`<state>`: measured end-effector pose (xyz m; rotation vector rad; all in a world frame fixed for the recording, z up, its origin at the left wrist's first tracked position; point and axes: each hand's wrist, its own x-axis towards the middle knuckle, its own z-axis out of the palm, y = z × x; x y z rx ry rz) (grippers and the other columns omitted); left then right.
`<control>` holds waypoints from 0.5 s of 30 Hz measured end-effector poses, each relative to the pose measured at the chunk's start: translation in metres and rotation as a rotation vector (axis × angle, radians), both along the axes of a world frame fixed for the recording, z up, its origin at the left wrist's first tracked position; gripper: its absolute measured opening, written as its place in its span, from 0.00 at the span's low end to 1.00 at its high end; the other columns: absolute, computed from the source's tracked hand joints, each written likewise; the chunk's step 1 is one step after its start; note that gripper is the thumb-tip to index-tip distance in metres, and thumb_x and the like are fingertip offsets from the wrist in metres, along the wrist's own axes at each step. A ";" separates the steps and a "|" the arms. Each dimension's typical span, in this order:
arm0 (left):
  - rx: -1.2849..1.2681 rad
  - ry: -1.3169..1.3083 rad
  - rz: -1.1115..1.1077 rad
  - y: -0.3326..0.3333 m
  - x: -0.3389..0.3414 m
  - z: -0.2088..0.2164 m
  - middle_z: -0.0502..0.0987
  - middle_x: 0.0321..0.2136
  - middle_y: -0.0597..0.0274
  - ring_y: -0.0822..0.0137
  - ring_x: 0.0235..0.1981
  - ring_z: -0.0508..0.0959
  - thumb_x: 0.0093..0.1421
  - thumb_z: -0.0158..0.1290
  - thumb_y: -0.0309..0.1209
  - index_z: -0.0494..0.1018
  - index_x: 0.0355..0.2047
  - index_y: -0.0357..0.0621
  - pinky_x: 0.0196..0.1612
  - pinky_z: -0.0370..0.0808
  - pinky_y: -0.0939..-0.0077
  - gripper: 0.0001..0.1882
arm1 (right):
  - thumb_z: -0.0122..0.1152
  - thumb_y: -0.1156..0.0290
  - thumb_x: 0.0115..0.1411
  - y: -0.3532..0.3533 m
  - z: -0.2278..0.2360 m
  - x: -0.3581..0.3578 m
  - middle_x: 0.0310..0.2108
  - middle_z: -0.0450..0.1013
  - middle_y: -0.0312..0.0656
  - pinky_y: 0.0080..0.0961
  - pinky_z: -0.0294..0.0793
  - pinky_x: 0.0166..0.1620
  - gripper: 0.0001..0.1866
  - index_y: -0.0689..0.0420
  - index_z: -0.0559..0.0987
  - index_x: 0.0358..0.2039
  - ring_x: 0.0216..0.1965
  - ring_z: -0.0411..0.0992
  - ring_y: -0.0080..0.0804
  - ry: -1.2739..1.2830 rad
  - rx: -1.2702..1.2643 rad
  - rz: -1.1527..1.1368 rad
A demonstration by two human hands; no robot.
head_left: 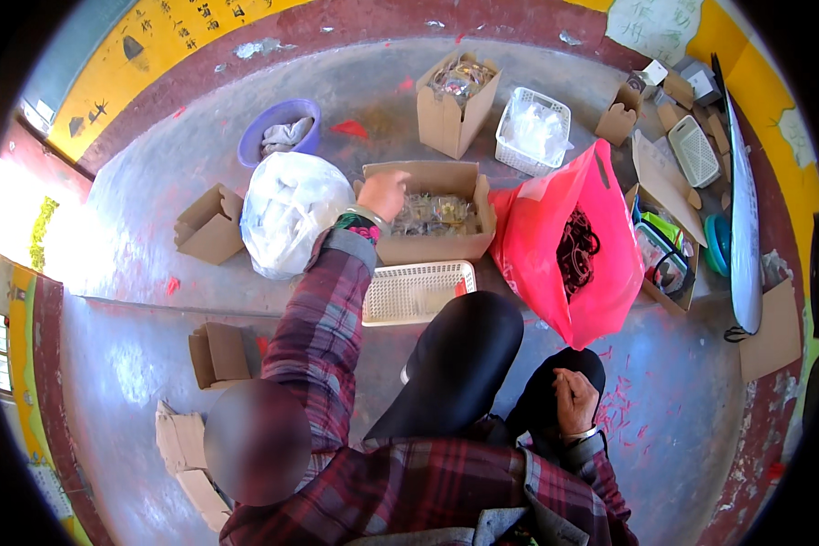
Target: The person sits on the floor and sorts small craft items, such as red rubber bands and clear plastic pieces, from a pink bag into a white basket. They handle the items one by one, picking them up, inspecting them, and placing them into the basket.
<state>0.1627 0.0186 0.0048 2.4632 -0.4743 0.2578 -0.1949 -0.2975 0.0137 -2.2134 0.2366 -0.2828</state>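
Observation:
My left hand (384, 194) is stretched forward over the left end of an open cardboard box (441, 247). Its fingers are curled closed, and whatever they may hold is hidden. Small items in clear plastic packets (439, 214) lie inside that box. On my right knee rests my right hand (575, 400), fingers curled in, with nothing visible in it. Just left of the box sits a stuffed white plastic bag (293, 214). A large pink plastic bag (541, 237) with dark cords (577, 253) inside stands open on the right. A cream plastic basket (418, 310) lies before the box.
Behind stand a taller cardboard box (452, 127) of packets, a white basket (530, 166) with clear plastic, and a purple basin (309, 144) holding cloth. Small cardboard boxes (211, 238) lie at the left. Boxes and a teal round container (717, 244) crowd the right. Red scraps (615, 400) litter the floor.

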 end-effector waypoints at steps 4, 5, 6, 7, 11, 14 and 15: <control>-0.257 -0.066 0.101 0.018 -0.045 0.035 0.77 0.31 0.47 0.50 0.34 0.76 0.56 0.49 0.33 0.76 0.36 0.41 0.37 0.72 0.64 0.11 | 0.52 0.77 0.57 -0.002 -0.002 -0.005 0.19 0.69 0.43 0.22 0.66 0.26 0.07 0.65 0.78 0.33 0.21 0.69 0.29 -0.006 0.030 -0.034; -0.325 -0.085 0.133 0.024 -0.059 0.037 0.76 0.29 0.47 0.48 0.33 0.76 0.57 0.49 0.34 0.76 0.35 0.41 0.36 0.72 0.63 0.12 | 0.52 0.77 0.57 -0.004 -0.004 -0.007 0.21 0.71 0.43 0.21 0.66 0.26 0.07 0.64 0.78 0.33 0.21 0.69 0.25 0.002 0.068 -0.064; -0.312 -0.060 0.185 0.029 -0.074 0.032 0.76 0.29 0.47 0.48 0.32 0.76 0.57 0.49 0.35 0.76 0.34 0.41 0.35 0.72 0.64 0.12 | 0.52 0.76 0.58 -0.006 -0.004 -0.010 0.23 0.72 0.42 0.20 0.66 0.26 0.07 0.64 0.78 0.34 0.22 0.69 0.24 0.011 0.071 -0.136; -0.295 -0.043 0.239 0.035 -0.090 0.028 0.76 0.28 0.48 0.48 0.32 0.76 0.57 0.49 0.36 0.76 0.33 0.41 0.34 0.71 0.64 0.12 | 0.52 0.76 0.58 -0.008 -0.004 -0.011 0.24 0.73 0.42 0.20 0.66 0.27 0.08 0.64 0.78 0.34 0.23 0.69 0.23 0.014 0.078 -0.204; -0.232 0.212 0.277 0.047 -0.146 -0.018 0.76 0.26 0.50 0.48 0.29 0.76 0.57 0.50 0.38 0.75 0.28 0.41 0.32 0.71 0.63 0.12 | 0.51 0.75 0.60 -0.032 -0.017 -0.016 0.29 0.76 0.41 0.18 0.68 0.32 0.08 0.62 0.78 0.36 0.27 0.69 0.20 -0.068 0.029 -0.315; -0.162 0.257 0.190 0.042 -0.175 -0.067 0.76 0.23 0.53 0.55 0.26 0.77 0.56 0.51 0.38 0.75 0.28 0.41 0.31 0.72 0.66 0.12 | 0.52 0.74 0.60 -0.035 -0.019 -0.018 0.26 0.75 0.39 0.18 0.66 0.27 0.08 0.61 0.78 0.36 0.22 0.67 0.19 -0.059 0.035 -0.321; -0.133 0.253 0.156 0.037 -0.179 -0.083 0.77 0.23 0.55 0.58 0.25 0.77 0.56 0.52 0.37 0.76 0.28 0.41 0.30 0.72 0.68 0.12 | 0.52 0.74 0.60 -0.034 -0.020 -0.019 0.24 0.74 0.38 0.18 0.65 0.26 0.08 0.61 0.78 0.36 0.20 0.66 0.18 -0.035 0.035 -0.323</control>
